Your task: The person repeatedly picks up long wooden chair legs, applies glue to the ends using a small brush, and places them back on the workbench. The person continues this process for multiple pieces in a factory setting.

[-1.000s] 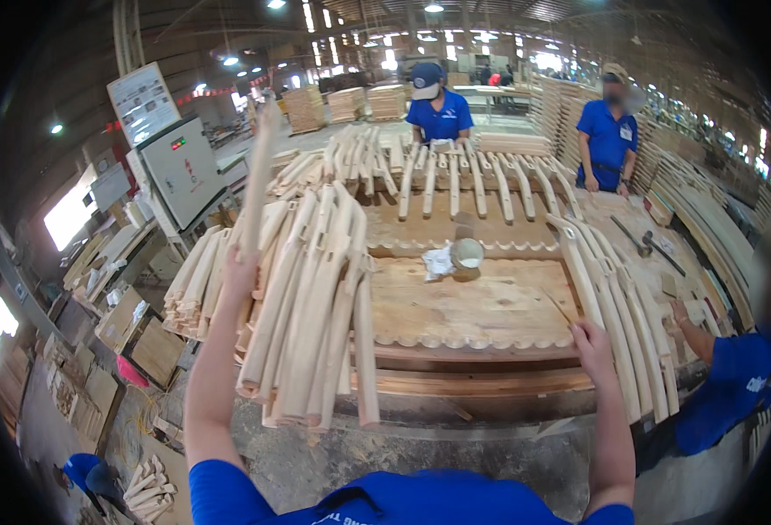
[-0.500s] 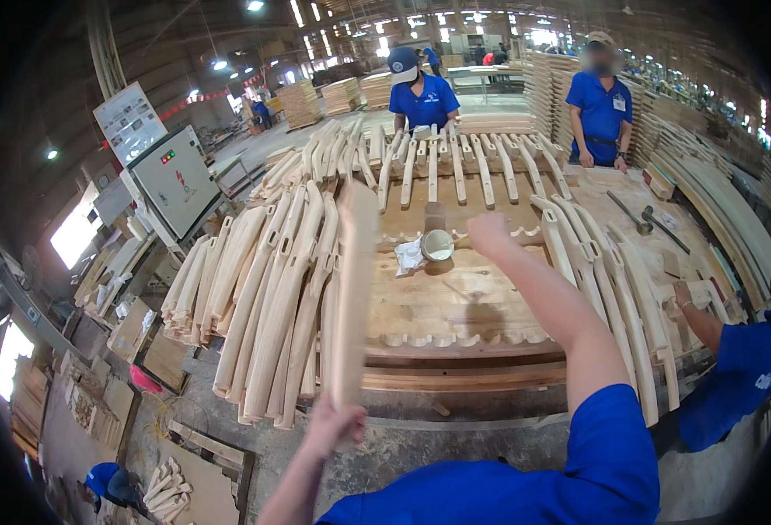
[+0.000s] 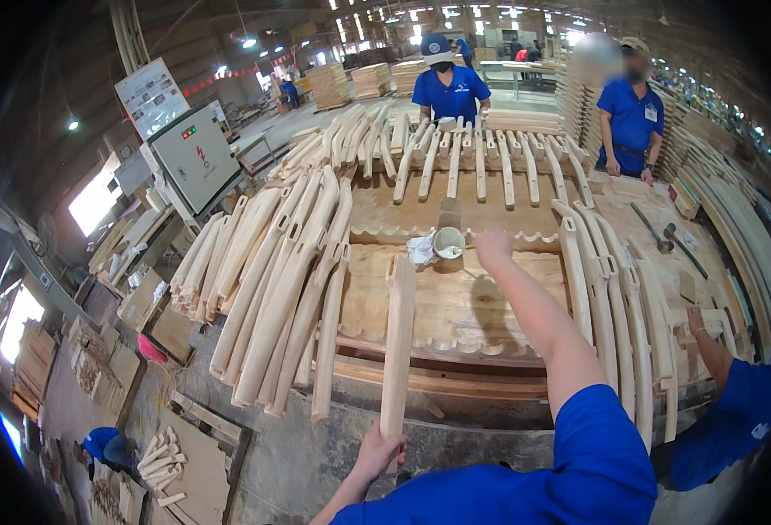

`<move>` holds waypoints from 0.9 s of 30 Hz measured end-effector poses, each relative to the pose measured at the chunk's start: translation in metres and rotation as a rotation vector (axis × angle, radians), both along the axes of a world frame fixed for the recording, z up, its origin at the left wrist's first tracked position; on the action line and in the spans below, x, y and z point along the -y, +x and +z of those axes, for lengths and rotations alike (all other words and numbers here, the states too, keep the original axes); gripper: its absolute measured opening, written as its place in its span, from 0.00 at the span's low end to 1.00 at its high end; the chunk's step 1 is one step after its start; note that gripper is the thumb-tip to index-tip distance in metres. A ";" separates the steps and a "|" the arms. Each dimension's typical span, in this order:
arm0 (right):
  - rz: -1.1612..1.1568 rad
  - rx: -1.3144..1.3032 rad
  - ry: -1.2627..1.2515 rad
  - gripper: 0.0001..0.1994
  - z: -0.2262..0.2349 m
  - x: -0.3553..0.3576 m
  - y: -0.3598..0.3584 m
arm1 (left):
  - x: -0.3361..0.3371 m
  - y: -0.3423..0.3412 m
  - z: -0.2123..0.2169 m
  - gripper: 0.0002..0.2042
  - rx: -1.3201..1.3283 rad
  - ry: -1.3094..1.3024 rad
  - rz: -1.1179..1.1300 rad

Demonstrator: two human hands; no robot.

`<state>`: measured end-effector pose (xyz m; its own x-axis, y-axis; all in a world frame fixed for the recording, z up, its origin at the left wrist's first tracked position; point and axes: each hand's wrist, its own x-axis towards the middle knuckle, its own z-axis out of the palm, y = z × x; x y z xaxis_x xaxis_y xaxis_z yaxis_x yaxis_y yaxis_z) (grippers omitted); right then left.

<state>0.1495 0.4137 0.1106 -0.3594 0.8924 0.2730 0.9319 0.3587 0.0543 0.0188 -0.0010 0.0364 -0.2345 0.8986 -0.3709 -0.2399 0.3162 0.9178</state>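
Note:
My left hand (image 3: 378, 453) is closed around the lower end of a long, pale wooden furniture leg (image 3: 397, 341). The leg points away from me, its far end over the notched wooden board (image 3: 455, 302) on the worktable. My right hand (image 3: 495, 250) is closed above the board, just right of a small white cup (image 3: 448, 243) with pale contents. Whatever its fingers may hold is too small or hidden to make out. A crumpled white cloth (image 3: 420, 249) lies against the cup's left side.
Many similar legs are piled at the left (image 3: 267, 289), with more legs (image 3: 608, 289) along the right. A row of legs (image 3: 508, 171) lies across the far side. Hammers (image 3: 665, 241) rest at the right. Co-workers stand at the far side (image 3: 451, 92) and right (image 3: 634, 127).
The leg in my left hand has swung rightward from beside the left pile to over the board. My right hand is slightly lower, still near the cup. The whole view has shifted a little.

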 end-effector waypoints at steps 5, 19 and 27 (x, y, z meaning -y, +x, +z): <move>-0.113 -0.372 -0.108 0.09 -0.045 0.003 0.018 | 0.001 0.008 0.002 0.12 0.018 -0.037 0.051; 0.016 -0.780 -0.137 0.09 -0.092 -0.015 0.038 | -0.001 0.010 -0.034 0.16 0.429 -0.118 -0.075; -0.022 -0.724 -0.232 0.07 -0.076 0.002 0.025 | -0.001 0.013 -0.041 0.17 0.407 -0.165 -0.095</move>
<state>0.1741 0.4116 0.0342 -0.1430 0.9606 0.2384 0.7136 0.2670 -0.6477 0.0322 -0.0003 -0.0041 0.0411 0.8302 -0.5560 -0.5342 0.4885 0.6899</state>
